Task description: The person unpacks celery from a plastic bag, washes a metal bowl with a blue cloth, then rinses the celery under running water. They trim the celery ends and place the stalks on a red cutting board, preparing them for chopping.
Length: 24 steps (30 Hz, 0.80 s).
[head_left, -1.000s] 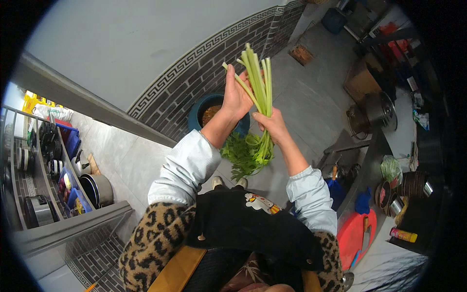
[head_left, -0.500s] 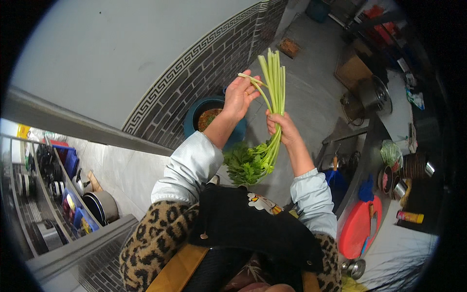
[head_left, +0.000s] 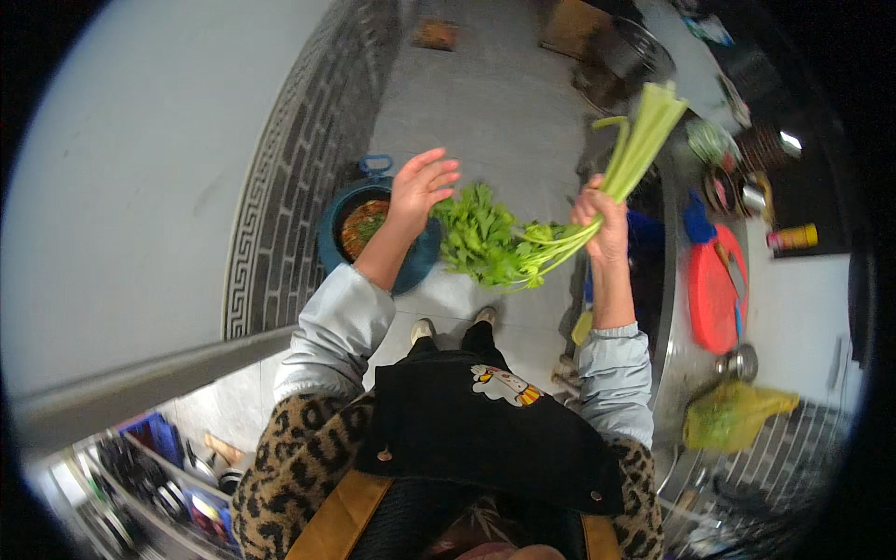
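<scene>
My right hand (head_left: pixel 602 217) is closed round a bunch of celery (head_left: pixel 644 140), gripping it where the pale stalks meet the thinner leafy stems. The cut stalk ends point up and to the right. Its green leaves (head_left: pixel 481 233) hang to the left, toward my other hand. My left hand (head_left: pixel 422 187) holds nothing and has its fingers apart, slightly curled and a bit blurred. Below and behind my left wrist stands a blue bucket (head_left: pixel 425 252) on the floor, with orange-brown and green stuff inside, partly hidden by the forearm.
On the counter at right lie a red round cutting board (head_left: pixel 705 294) with a knife (head_left: pixel 731 271), and a yellow plastic bag (head_left: pixel 733 415). A large pot (head_left: pixel 635 51) stands farther off. A tiled wall (head_left: pixel 308 159) runs along the left; a rack with kitchenware (head_left: pixel 140 485) is at lower left.
My left hand has come away from a celery stalk beside it. My right hand has carried the bunch to the right and tilted it, and the whole view has turned rightward.
</scene>
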Motion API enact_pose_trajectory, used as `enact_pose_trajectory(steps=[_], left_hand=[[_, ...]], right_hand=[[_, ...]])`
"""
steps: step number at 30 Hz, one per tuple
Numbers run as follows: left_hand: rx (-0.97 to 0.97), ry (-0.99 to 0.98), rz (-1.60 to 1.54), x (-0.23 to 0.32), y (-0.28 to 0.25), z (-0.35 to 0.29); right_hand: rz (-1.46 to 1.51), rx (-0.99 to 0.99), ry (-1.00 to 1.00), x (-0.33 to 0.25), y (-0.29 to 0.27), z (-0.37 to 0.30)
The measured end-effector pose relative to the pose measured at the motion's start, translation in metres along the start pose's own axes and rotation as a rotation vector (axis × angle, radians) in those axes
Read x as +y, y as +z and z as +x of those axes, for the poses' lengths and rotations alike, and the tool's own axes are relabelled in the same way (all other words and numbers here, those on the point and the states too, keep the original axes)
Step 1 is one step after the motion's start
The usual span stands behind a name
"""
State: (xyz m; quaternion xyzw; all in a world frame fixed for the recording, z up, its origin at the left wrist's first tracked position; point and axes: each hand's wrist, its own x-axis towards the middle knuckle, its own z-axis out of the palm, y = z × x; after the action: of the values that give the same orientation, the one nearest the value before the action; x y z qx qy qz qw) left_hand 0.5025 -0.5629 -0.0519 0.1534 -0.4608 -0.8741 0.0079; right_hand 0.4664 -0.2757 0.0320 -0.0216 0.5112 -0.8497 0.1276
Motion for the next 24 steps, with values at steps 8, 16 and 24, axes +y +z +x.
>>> enact_pose_trajectory(steps=[8, 16, 24], left_hand=[[-0.210, -0.565, 0.178, -0.146, 0.040, -0.049], [-1.098, -0.904, -0.178, -0.202, 0.215, -0.151], [-1.043, -0.801, -0.187, -0.255, 0.358, -0.277]], right_hand=[[0.210, 0.560, -0.471, -0.087, -0.105, -0.129], [0.409, 0.853, -0.698, -0.118, -0.181, -0.294], [0.072, 0.762, -0.765, -0.102, -0.231, -0.502]])
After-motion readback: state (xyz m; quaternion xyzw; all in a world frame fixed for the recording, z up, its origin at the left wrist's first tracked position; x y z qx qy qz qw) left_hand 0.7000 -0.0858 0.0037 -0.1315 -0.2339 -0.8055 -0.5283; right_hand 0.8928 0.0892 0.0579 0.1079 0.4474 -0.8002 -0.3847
